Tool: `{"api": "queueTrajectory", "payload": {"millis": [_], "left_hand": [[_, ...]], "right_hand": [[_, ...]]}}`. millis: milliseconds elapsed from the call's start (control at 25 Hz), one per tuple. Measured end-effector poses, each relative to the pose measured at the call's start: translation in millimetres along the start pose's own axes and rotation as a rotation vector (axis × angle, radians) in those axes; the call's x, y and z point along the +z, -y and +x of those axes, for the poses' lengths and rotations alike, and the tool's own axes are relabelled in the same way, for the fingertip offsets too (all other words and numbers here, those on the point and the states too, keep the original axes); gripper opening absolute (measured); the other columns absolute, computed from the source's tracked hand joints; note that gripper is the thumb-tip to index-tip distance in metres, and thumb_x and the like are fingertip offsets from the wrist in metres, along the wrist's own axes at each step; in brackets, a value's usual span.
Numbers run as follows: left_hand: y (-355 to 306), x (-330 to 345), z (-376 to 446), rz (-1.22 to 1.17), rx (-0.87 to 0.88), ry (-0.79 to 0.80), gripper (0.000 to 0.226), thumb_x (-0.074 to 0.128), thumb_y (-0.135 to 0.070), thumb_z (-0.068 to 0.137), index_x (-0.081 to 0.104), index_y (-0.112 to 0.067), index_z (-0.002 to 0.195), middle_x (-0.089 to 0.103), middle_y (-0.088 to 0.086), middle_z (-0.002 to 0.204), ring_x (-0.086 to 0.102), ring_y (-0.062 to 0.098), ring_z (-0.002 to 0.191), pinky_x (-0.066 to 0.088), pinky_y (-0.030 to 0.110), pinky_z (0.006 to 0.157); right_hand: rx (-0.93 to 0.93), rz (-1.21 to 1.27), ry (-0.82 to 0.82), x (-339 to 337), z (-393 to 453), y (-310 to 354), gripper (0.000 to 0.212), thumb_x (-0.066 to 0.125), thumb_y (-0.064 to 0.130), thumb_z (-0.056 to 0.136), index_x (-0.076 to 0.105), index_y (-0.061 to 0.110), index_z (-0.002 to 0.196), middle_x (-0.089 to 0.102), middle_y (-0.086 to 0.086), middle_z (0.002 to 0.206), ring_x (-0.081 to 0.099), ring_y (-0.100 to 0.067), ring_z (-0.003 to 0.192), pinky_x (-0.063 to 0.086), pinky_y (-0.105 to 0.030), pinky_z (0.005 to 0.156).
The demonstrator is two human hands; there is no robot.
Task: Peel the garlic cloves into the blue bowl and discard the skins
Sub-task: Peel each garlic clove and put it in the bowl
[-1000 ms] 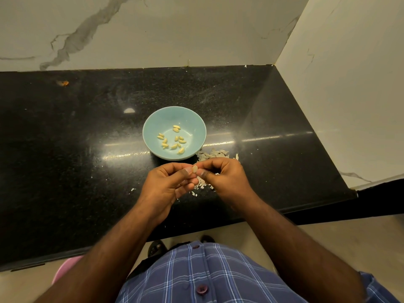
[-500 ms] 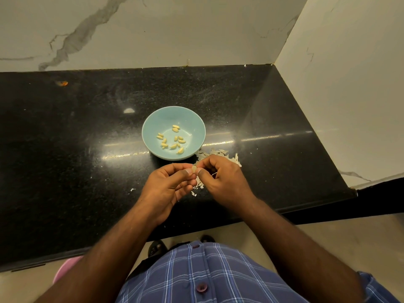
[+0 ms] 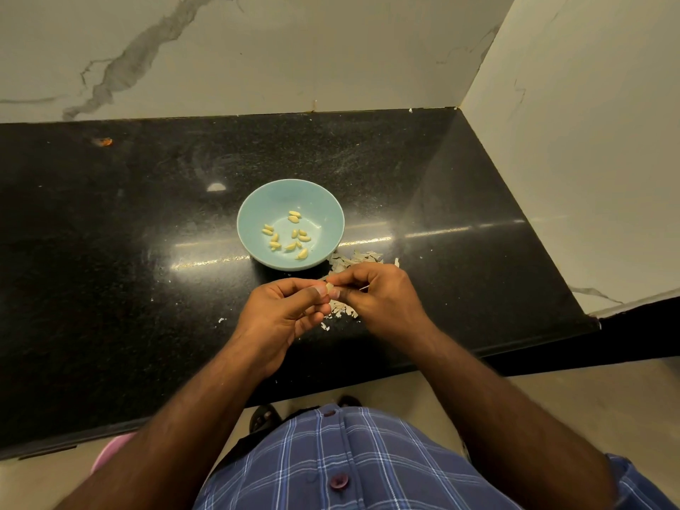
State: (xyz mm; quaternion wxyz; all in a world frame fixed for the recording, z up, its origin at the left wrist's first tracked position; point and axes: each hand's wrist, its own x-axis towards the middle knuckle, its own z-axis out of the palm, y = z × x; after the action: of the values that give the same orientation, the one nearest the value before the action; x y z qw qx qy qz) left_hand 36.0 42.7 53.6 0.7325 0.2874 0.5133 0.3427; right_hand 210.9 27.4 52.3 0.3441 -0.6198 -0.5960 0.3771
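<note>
Grip, left: left hand (image 3: 281, 311) with fingers curled, thumb and forefinger pinching a clove (image 3: 330, 287).
Grip, right: right hand (image 3: 379, 294) with fingers curled, its fingertips on the same clove; a thin strip of skin sticks out past its fingers.
Clove: pale, small, held above the counter (image 3: 110, 288) between the two hands, just in front of the bowl (image 3: 254, 215).
Skins (image 3: 353, 260): loose pale flakes on the counter, under and behind the right hand, touching the bowl's right foot; a few stray flakes by the left hand.
Bowl: blue, upright, mid-counter, just beyond the hands; about a dozen peeled cloves (image 3: 290, 233) inside.
Counter: black, glossy; front edge near the person's body, right edge running diagonally along the side wall (image 3: 588, 141).
Open room: broad bare surface left of the bowl; a narrower stretch to its right.
Back wall (image 3: 294, 49): pale marble, meeting the counter's far edge.
</note>
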Motion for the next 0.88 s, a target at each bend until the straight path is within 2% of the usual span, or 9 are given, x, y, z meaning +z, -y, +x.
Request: {"api": "queueTrajectory", "payload": {"millis": [200,400,560,640,720,880], "left_hand": [[2,3,-1,-0.043,-0.025,-0.024,0.014,0.074,-0.007,0.088,0.074,0.001,0.099,0.075,0.014,0.085,0.071,0.013,0.071,0.057,0.017,0.060],[3,6,0,-0.113,-0.005,-0.072,0.012,0.071,-0.004,0.090,0.073,0.003,0.100,0.074,0.014,0.081,0.071,0.014,0.070,0.057,0.017,0.060],[5,6,1,-0.168,-0.034,-0.076,0.012,0.070,-0.003,0.090,0.072,0.003,0.100,0.075,0.013,0.081,0.071,0.013,0.070,0.058,0.017,0.060],[6,5,1,-0.171,-0.033,-0.070,0.012,0.070,-0.004,0.089,0.073,0.002,0.099,0.075,0.014,0.084,0.071,0.013,0.071,0.058,0.017,0.061],[5,3,2,-0.153,0.000,-0.070,0.010,0.071,-0.003,0.089,0.073,0.000,0.098,0.075,0.015,0.087,0.072,0.015,0.073,0.059,0.018,0.063],[4,-1,3,-0.036,0.106,-0.046,0.008,0.072,-0.007,0.090,0.075,-0.005,0.097,0.076,0.014,0.088,0.073,0.019,0.081,0.060,0.022,0.069]], "right_hand": [[0.026,0.079,-0.042,5,-1,2,0.009,0.079,0.006,0.084,0.079,0.015,0.088,0.076,0.008,0.086,0.073,-0.009,0.083,0.062,-0.035,0.080],[0.174,0.294,-0.078,9,-2,6,0.014,0.079,0.006,0.083,0.073,0.017,0.079,0.074,-0.002,0.079,0.068,-0.012,0.073,0.060,-0.032,0.071],[0.077,0.166,-0.130,15,-5,3,0.013,0.077,0.009,0.084,0.072,0.018,0.076,0.070,0.002,0.073,0.065,-0.013,0.070,0.058,-0.037,0.068],[0.011,0.095,-0.124,15,-6,2,0.012,0.075,0.008,0.085,0.072,0.018,0.078,0.069,0.006,0.073,0.064,-0.010,0.070,0.057,-0.033,0.066],[0.046,0.110,-0.082,11,-3,2,0.013,0.074,0.006,0.087,0.073,0.018,0.084,0.071,0.004,0.077,0.067,-0.014,0.072,0.058,-0.033,0.069],[0.307,0.475,-0.029,7,1,9,0.009,0.066,0.004,0.094,0.073,0.009,0.098,0.072,-0.005,0.083,0.068,-0.014,0.073,0.057,-0.029,0.067]]}}
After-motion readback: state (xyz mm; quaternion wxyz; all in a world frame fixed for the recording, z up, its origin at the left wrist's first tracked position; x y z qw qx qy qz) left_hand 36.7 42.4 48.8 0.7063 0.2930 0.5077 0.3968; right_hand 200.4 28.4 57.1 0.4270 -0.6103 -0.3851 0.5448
